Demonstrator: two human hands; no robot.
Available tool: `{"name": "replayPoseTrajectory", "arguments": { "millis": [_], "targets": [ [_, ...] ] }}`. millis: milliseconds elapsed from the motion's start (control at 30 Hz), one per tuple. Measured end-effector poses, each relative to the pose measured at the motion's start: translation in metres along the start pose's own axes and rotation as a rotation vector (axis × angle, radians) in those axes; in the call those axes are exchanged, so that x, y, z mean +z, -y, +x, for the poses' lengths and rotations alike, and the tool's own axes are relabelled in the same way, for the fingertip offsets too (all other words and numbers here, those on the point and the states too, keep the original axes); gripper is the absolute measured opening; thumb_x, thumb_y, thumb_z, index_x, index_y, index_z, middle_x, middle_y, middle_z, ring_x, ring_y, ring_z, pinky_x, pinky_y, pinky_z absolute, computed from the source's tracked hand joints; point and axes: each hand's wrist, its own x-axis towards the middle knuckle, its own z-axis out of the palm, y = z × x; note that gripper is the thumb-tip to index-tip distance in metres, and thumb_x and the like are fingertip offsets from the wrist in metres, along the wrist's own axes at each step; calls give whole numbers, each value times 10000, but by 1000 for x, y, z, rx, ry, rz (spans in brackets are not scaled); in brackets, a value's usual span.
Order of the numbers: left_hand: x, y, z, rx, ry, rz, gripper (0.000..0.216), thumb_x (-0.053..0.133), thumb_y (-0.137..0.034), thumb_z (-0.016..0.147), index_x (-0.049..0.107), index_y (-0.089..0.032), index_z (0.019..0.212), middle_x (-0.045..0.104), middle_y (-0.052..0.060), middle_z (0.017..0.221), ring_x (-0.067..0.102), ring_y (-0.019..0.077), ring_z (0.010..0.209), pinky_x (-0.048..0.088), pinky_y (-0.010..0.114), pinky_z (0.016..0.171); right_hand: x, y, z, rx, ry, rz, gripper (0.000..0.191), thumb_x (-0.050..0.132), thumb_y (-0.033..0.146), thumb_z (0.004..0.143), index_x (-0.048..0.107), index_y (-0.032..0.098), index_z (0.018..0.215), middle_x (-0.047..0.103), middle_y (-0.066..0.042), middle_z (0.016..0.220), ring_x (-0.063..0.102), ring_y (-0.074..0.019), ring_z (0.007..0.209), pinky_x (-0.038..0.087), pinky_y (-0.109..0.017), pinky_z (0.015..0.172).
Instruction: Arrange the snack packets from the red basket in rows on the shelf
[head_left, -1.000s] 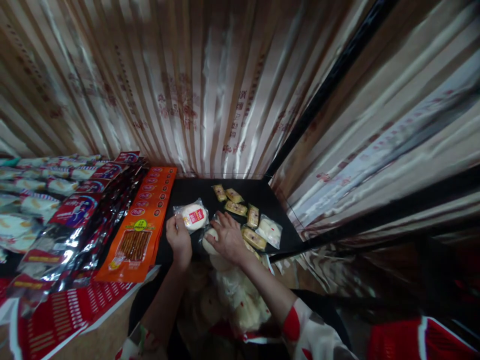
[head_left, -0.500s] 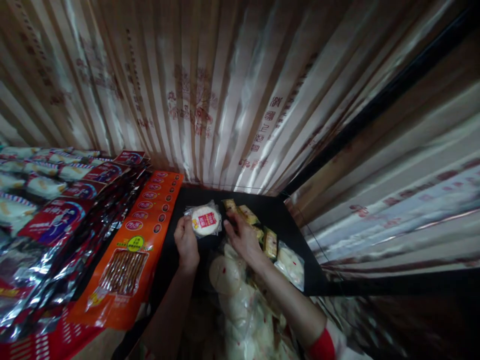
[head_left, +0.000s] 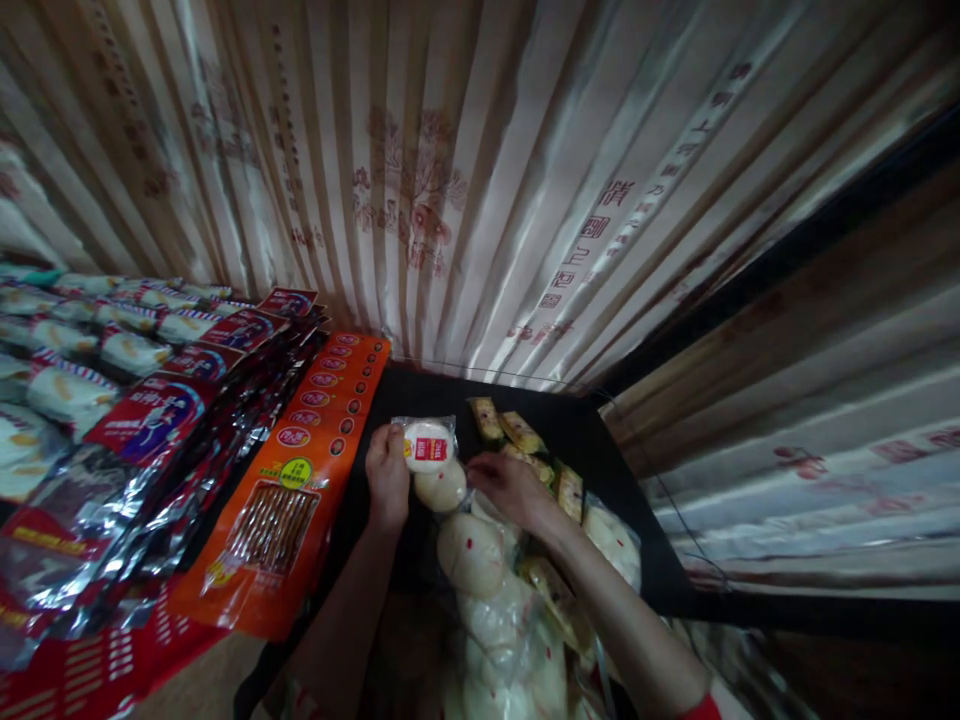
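Note:
My left hand [head_left: 388, 478] is closed on the edge of a clear packet [head_left: 430, 444] that holds a flat white round cake with a red and white label. Just below it, partly overlapped, is a second pale round cake in clear wrap [head_left: 441, 487]. The fingertips of my right hand [head_left: 510, 485] are pinched together at that second cake's right edge. Beneath both hands lies a heap of similar wrapped pale round cakes [head_left: 471, 555], some with small red marks. Yellowish wrapped snack pieces [head_left: 523, 433] lie beyond my right hand.
An orange snack package [head_left: 300, 500] lies left of my left arm. Shiny dark red packages [head_left: 150, 430] and rows of white wrapped snacks [head_left: 67, 390] fill the far left, above a red basket [head_left: 97, 670]. A pleated printed curtain [head_left: 420, 200] hangs behind the black surface [head_left: 427, 385].
A second round cake has appeared between my hands, at my right fingertips. The labelled packet now stands more upright in my left hand. The whole view has shifted slightly.

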Motion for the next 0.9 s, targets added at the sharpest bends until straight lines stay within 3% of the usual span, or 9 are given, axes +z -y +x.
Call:
{"name": "replayPoseTrajectory", "arguments": {
  "millis": [67, 133, 233, 333, 400, 500, 600, 733, 900],
  "targets": [
    [1, -3, -2, -34, 37, -65, 354, 519, -510, 763, 578, -163, 732, 567, -25, 629, 514, 96, 555, 423, 200, 528, -8, 2, -6, -4, -103, -147, 212, 532, 297, 802, 693, 240, 928, 706, -56, 899, 641, -206, 816, 479, -327, 732],
    [3, -7, -4, -43, 53, -97, 340, 523, -499, 768, 589, -165, 749, 580, -23, 645, 513, 95, 558, 425, 200, 535, -12, 7, -6, -26, -172, -132, 314, 507, 353, 831, 652, 231, 1082, 686, -82, 1031, 640, -218, 885, 492, -348, 763],
    [6, -14, -7, -16, 114, -27, 322, 536, -482, 767, 622, -173, 737, 609, -10, 649, 532, 112, 577, 425, 206, 535, -12, 19, 5, -177, -207, -60, 481, 515, 393, 839, 517, 209, 1283, 602, -98, 1229, 585, -236, 1056, 478, -380, 849],
    [6, -18, -6, 66, 191, 97, 278, 571, -451, 756, 665, -189, 745, 644, 7, 687, 575, 140, 655, 444, 217, 578, -11, 31, 21, -348, -125, -102, 477, 558, 375, 827, 525, 235, 1282, 589, -70, 1259, 512, -244, 1159, 398, -406, 967],
    [5, -18, -5, 124, 179, 135, 263, 566, -428, 773, 676, -192, 810, 666, 22, 762, 599, 152, 717, 469, 232, 636, -12, 37, 32, -361, -26, -99, 352, 570, 341, 826, 617, 243, 1161, 666, -46, 1110, 571, -218, 1044, 413, -370, 935],
    [3, -18, -3, 242, 27, 220, 313, 508, -407, 829, 636, -177, 999, 658, 76, 976, 615, 179, 855, 500, 288, 745, -9, 39, 46, -265, 13, 4, 212, 614, 318, 788, 669, 227, 972, 692, -4, 861, 609, -165, 788, 466, -305, 780],
    [3, -18, -3, 438, -115, 435, 352, 444, -355, 875, 578, -158, 1134, 545, 146, 1240, 518, 241, 1138, 448, 398, 942, 1, 34, 62, -143, 8, 279, 181, 626, 347, 760, 640, 200, 864, 664, 20, 748, 596, -135, 684, 482, -268, 674],
    [11, -10, -2, 567, -23, 666, 363, 400, -269, 898, 549, -184, 1217, 399, 121, 1429, 337, 265, 1334, 313, 467, 1091, 20, 28, 87, 30, -29, 625, 235, 656, 397, 721, 595, 184, 800, 637, 26, 677, 591, -117, 620, 490, -230, 573],
    [25, 6, 5, 561, 58, 767, 427, 386, -231, 885, 507, -170, 1290, 348, 88, 1479, 167, 272, 1413, 282, 478, 1120, 31, 30, 119, 151, -106, 723, 126, 655, 287, 736, 570, 194, 747, 643, 24, 701, 623, -111, 649, 545, -237, 619]
  ]
}}
